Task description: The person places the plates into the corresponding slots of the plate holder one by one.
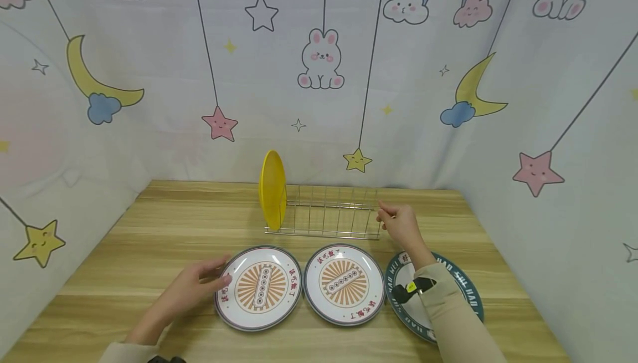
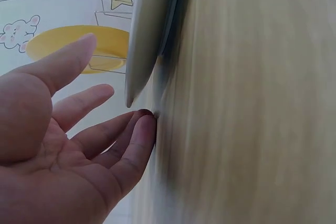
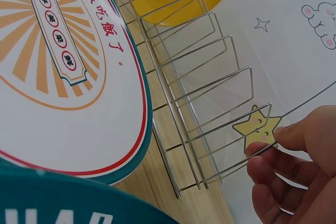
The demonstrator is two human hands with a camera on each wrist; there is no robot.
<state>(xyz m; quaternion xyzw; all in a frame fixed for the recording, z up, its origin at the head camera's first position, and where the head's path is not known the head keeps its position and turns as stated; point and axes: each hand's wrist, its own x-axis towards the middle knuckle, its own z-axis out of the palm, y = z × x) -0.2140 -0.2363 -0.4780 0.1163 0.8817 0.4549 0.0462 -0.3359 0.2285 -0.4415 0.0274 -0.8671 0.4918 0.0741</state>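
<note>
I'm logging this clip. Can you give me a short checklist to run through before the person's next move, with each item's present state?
1. Right hand has a grip on the rack: ok, thumb and finger pinch the end wire.
2. Yellow plate stands on edge in the rack: ok, at its left end.
3. Left hand holds the left plate: not ok, fingers beside the rim, not curled round it.
4. Middle plate is face up: ok, its printed side shows.
5. Green-rimmed plate is untouched by the right sleeve: cannot tell, the sleeve hides part of it.
</note>
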